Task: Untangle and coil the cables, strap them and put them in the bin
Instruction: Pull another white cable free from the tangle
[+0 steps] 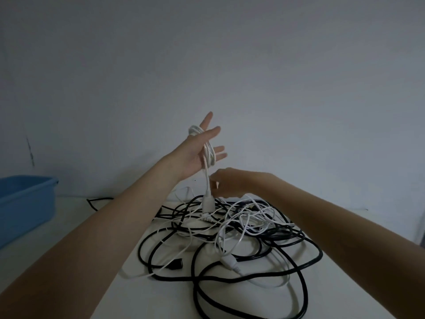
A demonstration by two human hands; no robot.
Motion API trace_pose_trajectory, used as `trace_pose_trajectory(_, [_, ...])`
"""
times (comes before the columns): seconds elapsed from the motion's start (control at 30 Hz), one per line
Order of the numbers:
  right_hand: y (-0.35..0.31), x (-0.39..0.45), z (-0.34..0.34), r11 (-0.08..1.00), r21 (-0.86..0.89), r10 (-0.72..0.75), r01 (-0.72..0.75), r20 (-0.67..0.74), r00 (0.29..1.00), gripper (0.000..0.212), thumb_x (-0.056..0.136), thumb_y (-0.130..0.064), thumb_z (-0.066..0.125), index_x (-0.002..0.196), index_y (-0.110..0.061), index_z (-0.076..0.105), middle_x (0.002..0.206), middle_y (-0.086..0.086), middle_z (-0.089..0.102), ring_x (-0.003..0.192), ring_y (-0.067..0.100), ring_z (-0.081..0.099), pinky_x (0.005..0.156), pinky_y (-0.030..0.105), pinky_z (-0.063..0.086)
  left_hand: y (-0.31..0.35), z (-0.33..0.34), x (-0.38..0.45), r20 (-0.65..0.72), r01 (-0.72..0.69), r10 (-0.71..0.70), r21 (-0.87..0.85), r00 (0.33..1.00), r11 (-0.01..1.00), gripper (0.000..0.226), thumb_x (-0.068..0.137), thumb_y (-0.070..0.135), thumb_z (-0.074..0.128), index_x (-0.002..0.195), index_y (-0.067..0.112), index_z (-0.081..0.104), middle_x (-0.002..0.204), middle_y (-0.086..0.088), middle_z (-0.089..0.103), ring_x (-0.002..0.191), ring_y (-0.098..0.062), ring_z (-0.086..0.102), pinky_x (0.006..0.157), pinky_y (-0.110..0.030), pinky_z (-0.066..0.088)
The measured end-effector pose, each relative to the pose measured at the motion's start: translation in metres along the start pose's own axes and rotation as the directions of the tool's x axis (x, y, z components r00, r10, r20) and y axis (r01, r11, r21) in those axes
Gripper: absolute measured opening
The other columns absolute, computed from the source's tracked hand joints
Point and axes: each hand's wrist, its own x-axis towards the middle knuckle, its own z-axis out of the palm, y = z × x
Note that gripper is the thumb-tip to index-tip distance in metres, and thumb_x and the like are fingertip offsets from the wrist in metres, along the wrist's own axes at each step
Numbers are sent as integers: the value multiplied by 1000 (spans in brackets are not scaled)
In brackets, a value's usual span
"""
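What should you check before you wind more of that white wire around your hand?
1. White coil sits around the left hand, fingers spread: ok.
2. Right hand at the hanging strand by the white plug: ok; its actual grip: cannot tell.
3. White wire free of the tangled pile: not ok, white and black wires still cross.
4. Strap ready nearby: cannot tell, none in view.
5. Blue bin at the left: ok; its contents: cannot tell.

desk (128, 293): white top | middle: tangle of black and white cables (230, 240) | far left edge: blue bin (25, 203)
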Motion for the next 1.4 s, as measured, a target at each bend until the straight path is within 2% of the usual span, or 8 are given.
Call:
trace_pose_trajectory(0.13, [-10,-4,-22,995,-33,-91,90,-42,995,25,91,-28,59,69,-17,54,64,-4,51,52,10,45,50,21,42,-12,-13,0,-3,29,-33,549,999,835,63,93,45,47,147,45,14,159,1,9,144,-27,20,113,-46,23])
trace_pose_trajectory(0.33, [6,-20,-65,996,-52,-87,76,-264,961,47,82,-26,71,50,-15,39,48,-3,35,46,10,29,48,22,24,-21,-42,-20,277,418,-582,474,764,775,100,52,74,69,139,46,28,142,-1,40,105,-37,64,84,-42,55])
trace_pose_trajectory(0.5, [18,-16,-82,1000,-12,8,-17,-549,836,48,85,-27,67,49,-15,39,48,-1,39,48,11,35,48,24,29,-18,-26,-33,553,396,-622,483,554,781,66,75,49,70,134,49,40,138,-7,52,80,-20,72,49,-15,51])
trace_pose_trajectory(0.67, [26,-2,-41,995,52,99,-86,-375,922,20,94,-20,54,80,-7,61,71,2,55,68,15,54,55,19,40,9,-8,-25,674,293,-238,34,700,956,61,85,26,65,138,40,39,138,-13,51,79,-24,72,45,-17,53])
trace_pose_trajectory(0.83, [4,2,-6,991,124,72,-45,-224,972,22,93,-26,56,93,-5,61,68,-5,49,68,13,52,57,14,43,8,14,-11,214,59,-32,-125,976,990,61,86,21,57,140,42,37,156,-3,22,122,-42,50,80,-36,58])
trace_pose_trajectory(1.07, [-4,-12,-10,782,623,38,30,-95,995,34,89,-8,57,121,-7,46,82,5,61,49,11,40,39,17,36,-1,4,-3,-170,-28,58,175,984,984,57,94,43,46,144,49,19,159,9,7,145,-28,12,112,-57,21])
trace_pose_trajectory(1.17, [-5,-18,-18,662,739,28,121,-186,982,58,88,-13,58,135,-28,29,106,6,58,65,17,51,45,20,40,-5,3,-3,-251,22,10,122,968,992,64,90,55,45,147,44,18,159,1,14,143,-29,23,96,-51,44])
trace_pose_trajectory(1.4, [-10,-6,-11,857,509,179,84,-446,877,22,89,-23,57,75,-6,57,60,6,60,40,13,54,34,14,32,-12,23,-4,-278,146,-110,112,954,983,61,87,56,53,138,25,42,133,-6,51,100,-20,60,59,-26,50])
